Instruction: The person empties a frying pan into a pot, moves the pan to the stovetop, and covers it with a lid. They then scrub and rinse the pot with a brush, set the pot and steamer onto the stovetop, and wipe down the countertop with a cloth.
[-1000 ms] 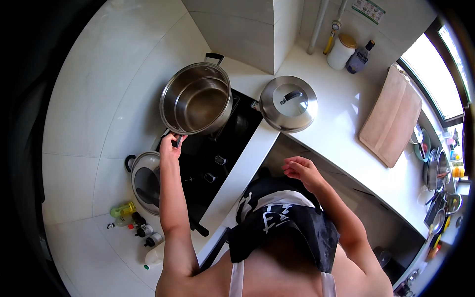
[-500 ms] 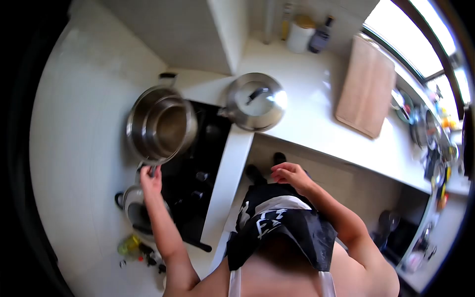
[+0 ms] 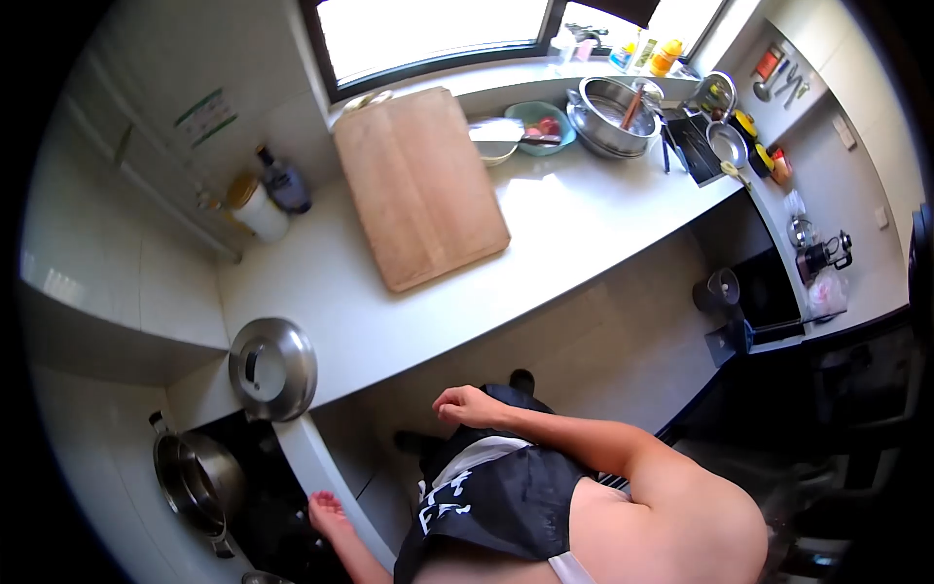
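Note:
My left hand (image 3: 329, 513) is off the pot, over the edge of the stove (image 3: 277, 506), fingers loosely bent and nothing in them. The steel pot (image 3: 199, 482) stands on the stove to its left, lidless, with a handle on each side. Its steel lid (image 3: 273, 370) lies on the counter corner beyond the stove, black handle up. In front of my apron (image 3: 486, 496), my right hand (image 3: 467, 405) hangs in the air, empty, with its fingers relaxed and slightly curled.
A wooden cutting board (image 3: 423, 190) lies on the white counter (image 3: 321, 268). Behind it are a cleaver (image 3: 496, 129), a green bowl (image 3: 541, 127) and a steel basin (image 3: 618, 115). The sink (image 3: 693, 146) lies further right. A bottle (image 3: 284, 182) and white canister (image 3: 258, 209) stand left.
My left hand has let go of the pot's handle and drawn away to the right. My view has turned right towards the counter and window. The right hand remains empty before my body.

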Demonstrator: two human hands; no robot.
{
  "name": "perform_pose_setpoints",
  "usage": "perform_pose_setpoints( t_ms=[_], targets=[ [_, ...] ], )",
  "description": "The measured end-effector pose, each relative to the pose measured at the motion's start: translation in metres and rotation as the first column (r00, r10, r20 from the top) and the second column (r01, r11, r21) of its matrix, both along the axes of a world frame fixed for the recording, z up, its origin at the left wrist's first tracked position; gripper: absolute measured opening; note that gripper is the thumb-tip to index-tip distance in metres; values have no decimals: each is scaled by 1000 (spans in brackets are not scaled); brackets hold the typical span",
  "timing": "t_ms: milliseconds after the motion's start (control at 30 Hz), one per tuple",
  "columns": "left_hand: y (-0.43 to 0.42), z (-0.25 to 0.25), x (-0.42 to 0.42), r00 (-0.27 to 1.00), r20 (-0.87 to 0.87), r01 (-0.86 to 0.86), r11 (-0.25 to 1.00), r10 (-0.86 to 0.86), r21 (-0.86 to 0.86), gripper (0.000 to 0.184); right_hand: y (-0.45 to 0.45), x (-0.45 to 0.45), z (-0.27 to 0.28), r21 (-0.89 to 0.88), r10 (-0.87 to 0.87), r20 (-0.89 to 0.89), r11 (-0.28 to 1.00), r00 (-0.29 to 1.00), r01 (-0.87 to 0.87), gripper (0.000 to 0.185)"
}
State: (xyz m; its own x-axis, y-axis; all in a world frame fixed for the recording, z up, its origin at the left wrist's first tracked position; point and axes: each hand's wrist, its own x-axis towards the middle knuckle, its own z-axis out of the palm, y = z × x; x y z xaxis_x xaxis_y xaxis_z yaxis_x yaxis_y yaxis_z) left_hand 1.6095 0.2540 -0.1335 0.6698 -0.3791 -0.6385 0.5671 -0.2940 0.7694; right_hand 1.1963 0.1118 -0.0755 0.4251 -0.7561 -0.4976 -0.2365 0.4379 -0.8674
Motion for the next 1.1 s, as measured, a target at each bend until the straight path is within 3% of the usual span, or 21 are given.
perform_pose_setpoints(
  t_ms=[33, 67, 100, 133, 200, 300, 400, 533, 600, 733, 933, 1100],
  targets=[
    [4, -14, -2, 996, -4, 86, 996, -86, -22, 12, 1, -9, 4, -4, 0, -8, 1000, 1000, 0, 33],
    [-23, 6, -52, 994, 19, 107, 994, -107, -22, 13, -2, -32, 2, -153, 38, -121, 987, 992, -56, 33],
    [-51, 1, -105, 989, -22, 147, 988, -148, -42, 15, -14, -78, 4, -190, -3, -148, 981, 989, -26, 33],
    [-47, -15, -104, 983, -44, 172, 981, -176, -85, 17, -6, -90, 1, -199, -11, -221, 979, 975, -35, 33],
    [-94, -11, -187, 930, -41, 363, 930, -366, -59, 16, -11, -171, -15, -223, -142, -286, 972, 948, 78, 32],
    [-128, 12, -257, 891, -68, 445, 894, -448, -62, 19, -10, -247, -17, -205, -300, -245, 945, 922, 254, 30],
    [-182, 37, -325, 753, -47, 658, 752, -657, 34, 24, -11, -335, -3, -56, -519, -212, 852, 828, 520, 28],
    [-272, 54, -398, 635, 25, 768, 635, -772, 86, 27, -11, -417, -14, -78, -672, -222, 734, 706, 674, 28],
    [-328, 64, -445, 484, 186, 856, 507, -855, 104, 27, -15, -447, -20, -68, -734, -221, 668, 642, 741, 28],
    [-448, 53, -552, 281, 364, 956, 294, -888, -22, 29, -26, -494, -28, -153, -789, -291, 597, 541, 788, 27],
    [-569, 127, -768, -4, 558, 987, -93, -830, -131, 28, -65, -578, -2, -341, -787, -443, 591, 429, 732, 25],
    [-624, 120, -890, -150, 701, 979, -205, -698, 7, 32, -139, -676, -4, -438, -767, -497, 625, 405, 646, 24]
  ],
)
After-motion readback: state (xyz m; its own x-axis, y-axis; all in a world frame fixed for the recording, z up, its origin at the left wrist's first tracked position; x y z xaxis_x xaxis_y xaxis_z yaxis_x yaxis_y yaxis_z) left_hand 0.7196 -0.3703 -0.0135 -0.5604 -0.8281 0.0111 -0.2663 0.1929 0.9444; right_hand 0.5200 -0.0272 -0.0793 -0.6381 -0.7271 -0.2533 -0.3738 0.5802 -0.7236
